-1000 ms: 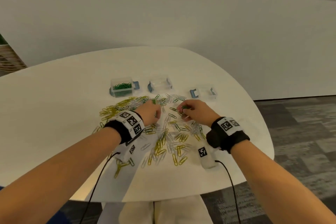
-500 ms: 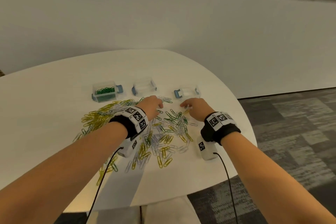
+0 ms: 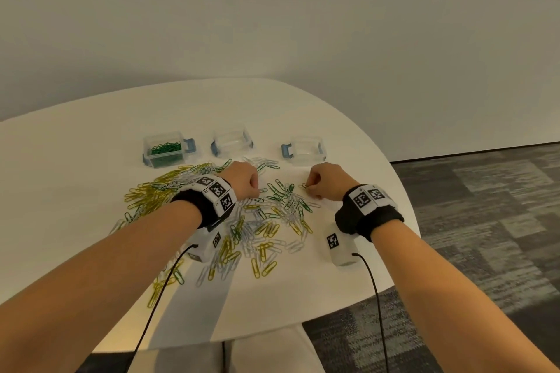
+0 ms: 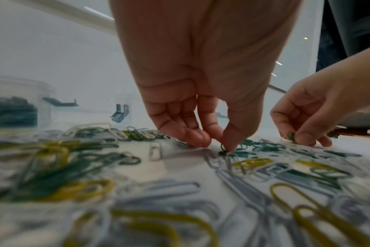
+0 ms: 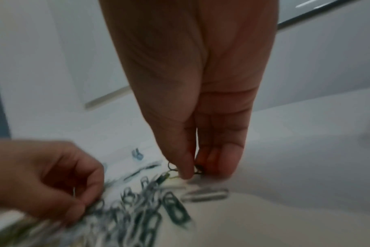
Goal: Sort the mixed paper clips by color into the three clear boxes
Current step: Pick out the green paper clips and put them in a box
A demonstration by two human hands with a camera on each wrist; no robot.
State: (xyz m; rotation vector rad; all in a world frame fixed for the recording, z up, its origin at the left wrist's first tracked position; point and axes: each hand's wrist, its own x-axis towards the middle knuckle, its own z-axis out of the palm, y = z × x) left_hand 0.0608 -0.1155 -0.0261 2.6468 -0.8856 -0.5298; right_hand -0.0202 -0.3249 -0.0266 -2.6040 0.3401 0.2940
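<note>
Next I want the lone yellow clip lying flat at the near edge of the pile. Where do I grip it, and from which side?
Pinch the yellow clip at its rounded near end, coming from above on the near side. It lies flat on the table, so fingertips must lift one loop off the surface. That near end faces bare table, while its far end points toward other clips.
</note>
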